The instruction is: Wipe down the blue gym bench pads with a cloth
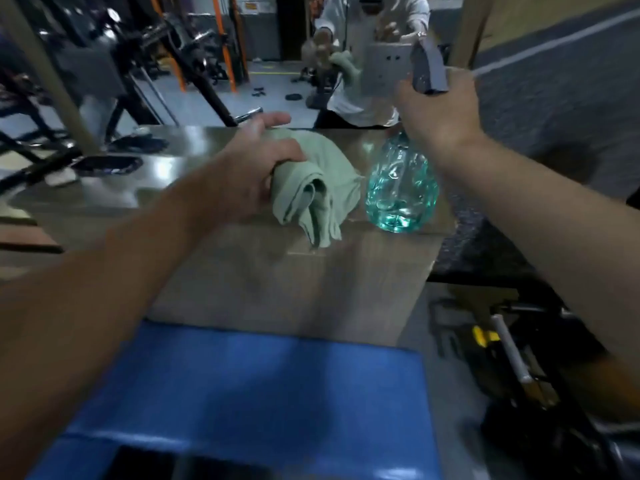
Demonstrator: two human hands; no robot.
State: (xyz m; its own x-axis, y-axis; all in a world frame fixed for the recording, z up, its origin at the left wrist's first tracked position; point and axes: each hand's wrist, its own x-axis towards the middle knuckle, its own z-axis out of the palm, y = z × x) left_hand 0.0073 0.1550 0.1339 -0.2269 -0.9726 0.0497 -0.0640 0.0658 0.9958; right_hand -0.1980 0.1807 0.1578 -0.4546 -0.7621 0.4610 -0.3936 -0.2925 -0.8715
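At 10 o'clock, dark gym machines point(104, 64) with orange posts show in a mirror point(277, 81).

The left arm comes in from 8 o'clock, and the left hand point(249, 168) is at 11 o'clock, over a brown ledge point(346, 289) that runs below the mirror. The thumb and the curled fingers grasp a green cloth point(322, 192), while one finger lies stretched out toward the mirror. The cloth is bunched at 12 o'clock. Its folds hang from the hand down to the ledge, just beside the bottle point(401, 188).

The pad point(263, 393) is at 6 o'clock, blue, near the camera and in front of the ledge. No hand and no cloth touch it.

The bottle is at 1 o'clock, clear and teal, upright. Its base is at the ledge, but I cannot tell if it rests there or is lifted a little. The right hand point(440, 109), also at 1 o'clock, is above it and is clenched around the bottle's neck, under the grey spray head point(427, 67).

At 4 o'clock, a black frame point(519, 358) with a yellow part and a white bar is blurred.
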